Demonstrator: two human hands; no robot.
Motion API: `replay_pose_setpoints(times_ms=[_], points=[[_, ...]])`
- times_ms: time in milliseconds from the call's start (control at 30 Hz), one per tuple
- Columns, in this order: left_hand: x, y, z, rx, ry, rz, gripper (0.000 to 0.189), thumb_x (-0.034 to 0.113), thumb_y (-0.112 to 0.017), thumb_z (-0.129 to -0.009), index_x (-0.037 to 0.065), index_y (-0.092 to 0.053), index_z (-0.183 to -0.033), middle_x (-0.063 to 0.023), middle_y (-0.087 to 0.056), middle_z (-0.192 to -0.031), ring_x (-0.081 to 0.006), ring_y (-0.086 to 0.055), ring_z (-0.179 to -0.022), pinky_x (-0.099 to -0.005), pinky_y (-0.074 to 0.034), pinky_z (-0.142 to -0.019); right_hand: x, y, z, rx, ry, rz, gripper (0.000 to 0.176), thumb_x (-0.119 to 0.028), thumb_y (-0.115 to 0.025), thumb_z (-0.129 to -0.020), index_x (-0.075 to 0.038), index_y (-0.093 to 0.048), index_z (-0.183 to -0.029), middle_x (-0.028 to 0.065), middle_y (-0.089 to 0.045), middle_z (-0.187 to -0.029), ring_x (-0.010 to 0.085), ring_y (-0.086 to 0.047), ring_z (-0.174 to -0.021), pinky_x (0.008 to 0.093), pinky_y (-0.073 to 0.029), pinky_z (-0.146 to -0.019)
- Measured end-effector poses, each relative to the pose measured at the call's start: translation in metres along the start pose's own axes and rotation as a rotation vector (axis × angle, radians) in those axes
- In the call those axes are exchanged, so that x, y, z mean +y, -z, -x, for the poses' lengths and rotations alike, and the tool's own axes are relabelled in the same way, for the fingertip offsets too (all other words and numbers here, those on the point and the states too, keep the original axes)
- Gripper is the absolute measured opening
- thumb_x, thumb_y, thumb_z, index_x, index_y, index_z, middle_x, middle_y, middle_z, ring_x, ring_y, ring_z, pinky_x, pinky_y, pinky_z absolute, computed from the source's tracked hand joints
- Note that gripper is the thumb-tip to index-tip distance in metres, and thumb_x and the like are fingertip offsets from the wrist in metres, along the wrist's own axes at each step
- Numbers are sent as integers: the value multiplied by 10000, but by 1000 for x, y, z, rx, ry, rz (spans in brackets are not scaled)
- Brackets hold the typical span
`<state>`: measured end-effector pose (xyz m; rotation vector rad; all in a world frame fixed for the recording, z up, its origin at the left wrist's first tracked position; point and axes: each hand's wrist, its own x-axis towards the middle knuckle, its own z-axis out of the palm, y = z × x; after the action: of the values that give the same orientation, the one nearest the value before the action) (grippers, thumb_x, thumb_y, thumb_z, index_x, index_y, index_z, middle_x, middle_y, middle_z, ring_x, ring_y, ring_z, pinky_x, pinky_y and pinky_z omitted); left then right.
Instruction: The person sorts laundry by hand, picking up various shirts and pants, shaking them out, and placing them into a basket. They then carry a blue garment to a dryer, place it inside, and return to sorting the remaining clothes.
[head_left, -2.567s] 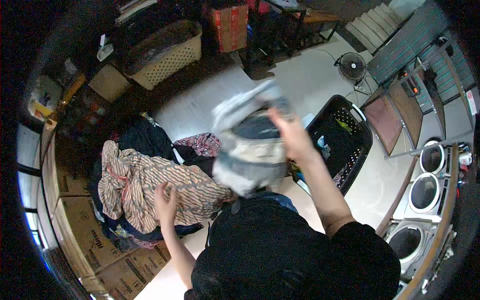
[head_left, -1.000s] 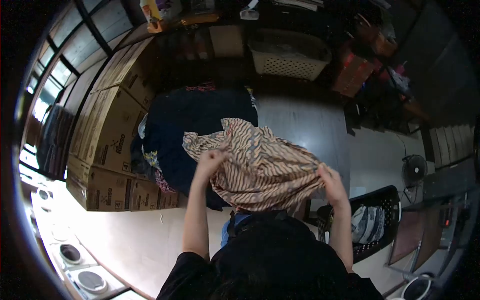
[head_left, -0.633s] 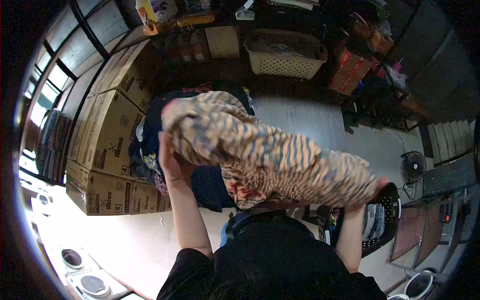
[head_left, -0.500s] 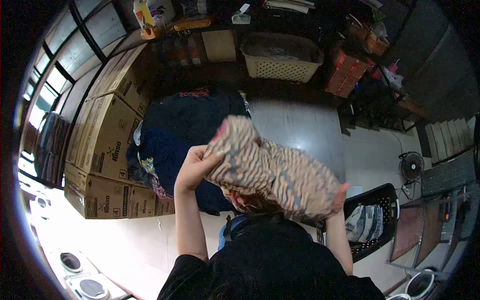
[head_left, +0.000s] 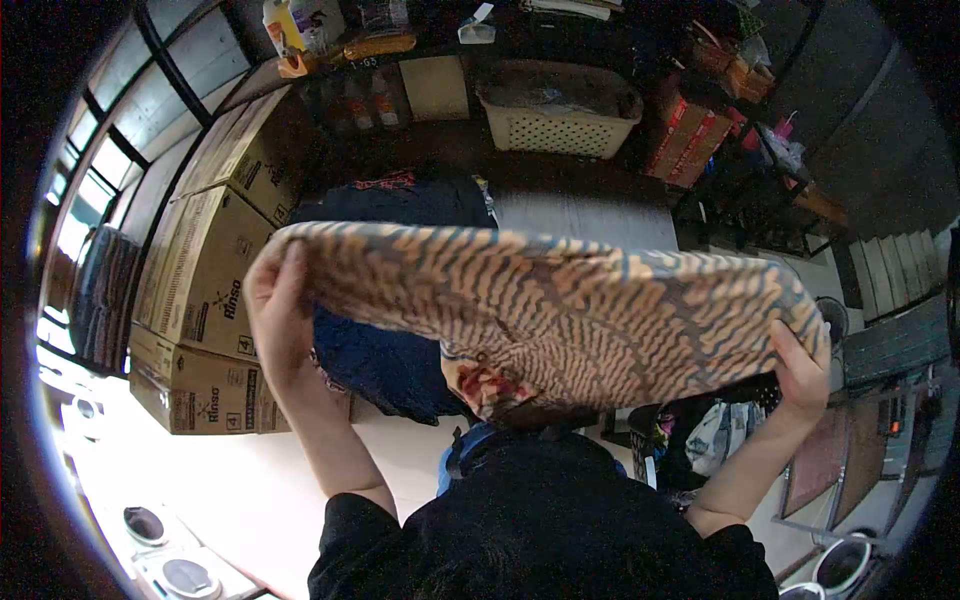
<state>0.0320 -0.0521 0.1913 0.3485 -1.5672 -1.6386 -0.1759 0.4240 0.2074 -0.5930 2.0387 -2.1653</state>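
A tan cloth with a wavy grey-blue pattern (head_left: 590, 320) stretches wide in front of my body, its upper edge nearly straight and its middle sagging. My left hand (head_left: 280, 305) grips its left end with the thumb on the near side. At the other end my right hand (head_left: 803, 365) pinches the fabric, thumb toward me. A reddish part (head_left: 485, 385) shows low at the cloth's centre. Behind it, partly hidden, dark clothes (head_left: 415, 205) and a navy garment (head_left: 375, 350) lie heaped on the grey table (head_left: 590, 222).
Stacked Rinso cartons (head_left: 215, 270) stand at left. A cream laundry basket (head_left: 555, 130) and a red-brown box (head_left: 690, 140) are at the back. Clothes (head_left: 715, 435) lie low on the right, partly covered by the cloth. A fan (head_left: 832, 315) is behind my right hand.
The cloth was bunched and folded between my hands; now it is spread wide. My left hand has moved left and up, my right hand right and slightly up.
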Motion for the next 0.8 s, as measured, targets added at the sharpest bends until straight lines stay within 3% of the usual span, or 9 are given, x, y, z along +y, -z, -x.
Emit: replay_pose_setpoints(times_ms=[67, 167, 267, 333, 433, 500, 567, 667, 800], points=[[19, 9, 12, 193, -141, 70, 195, 133, -602, -930, -8, -652, -1056, -90, -685, -952, -154, -648, -873, -282, -505, -825, -1, 27, 3, 110, 119, 5, 424, 42, -584, -847, 49, -524, -1267, 128, -611, -1191, 222, -577, -1105, 334, -421, -985], [32, 41, 13, 152, -379, 81, 218, 164, -615, -925, -2, -636, -1064, -108, -678, -974, -162, -645, -891, -303, -516, -818, -6, 44, -1, 276, 274, -57, 477, 34, -580, -857, 42, -471, -1321, 128, -567, -1262, 226, -547, -1149, 343, -392, -1016], [54, 9, 3, 411, -336, -213, 285, 277, -614, -934, 31, -640, -1075, -100, -652, -1030, -182, -609, -920, -289, -496, -824, -30, 0, -29, 268, 288, 2, 496, 13, -584, -868, 35, -444, -1343, 122, -541, -1293, 227, -530, -1167, 342, -379, -1028], [51, -5, -24, 271, -225, -358, 325, 255, -607, -937, -12, -626, -1120, -95, -649, -1044, -168, -586, -963, -287, -454, -866, -40, -32, -56, 162, 260, 158, 491, -3, -585, -876, 30, -443, -1345, 114, -538, -1293, 220, -529, -1165, 335, -378, -1027], [19, -14, -83, 31, -64, -404, 356, 241, -620, -921, -25, -629, -1159, -80, -652, -1074, -142, -580, -983, -253, -404, -921, -26, -34, -111, -49, 136, 61, 553, -15, -586, -887, 21, -367, -1394, 113, -597, -1171, 187, -584, -1057, 297, -448, -927], [-8, -8, -128, -46, 80, -283, 275, 212, -629, -918, -39, -648, -1029, -30, -634, -916, -95, -547, -837, -251, -429, -775, -33, -39, -143, -86, 125, 76, 578, -21, -589, -893, 19, -332, -1409, 110, -628, -1090, 174, -608, -989, 283, -479, -863], [-10, -12, -163, -32, 19, -211, 256, 203, -626, -923, -41, -636, -1003, -33, -647, -917, -112, -577, -837, -262, -445, -788, -46, -47, -172, -68, 175, 140, 600, -28, -599, -892, 18, -310, -1416, 107, -643, -1035, 168, -622, -942, 275, -493, -822], [35, -28, -172, 8, -141, 114, 222, 179, -610, -935, -27, -621, -1021, -62, -665, -960, -140, -615, -877, -274, -471, -823, -81, -61, -185, 1, 480, 122, 522, -67, -629, -891, 4, -421, -1364, 94, -653, -1016, 144, -628, -896, 266, -496, -800], [77, -3, -144, -148, -278, 227, 220, 179, -573, -956, 24, -595, -1112, -69, -649, -1010, -157, -626, -942, -287, -501, -830, -105, -44, -165, 3, 431, 17, 381, -93, -602, -913, 6, -539, -1276, 96, -630, -1133, 140, -604, -1005, 271, -474, -873]])
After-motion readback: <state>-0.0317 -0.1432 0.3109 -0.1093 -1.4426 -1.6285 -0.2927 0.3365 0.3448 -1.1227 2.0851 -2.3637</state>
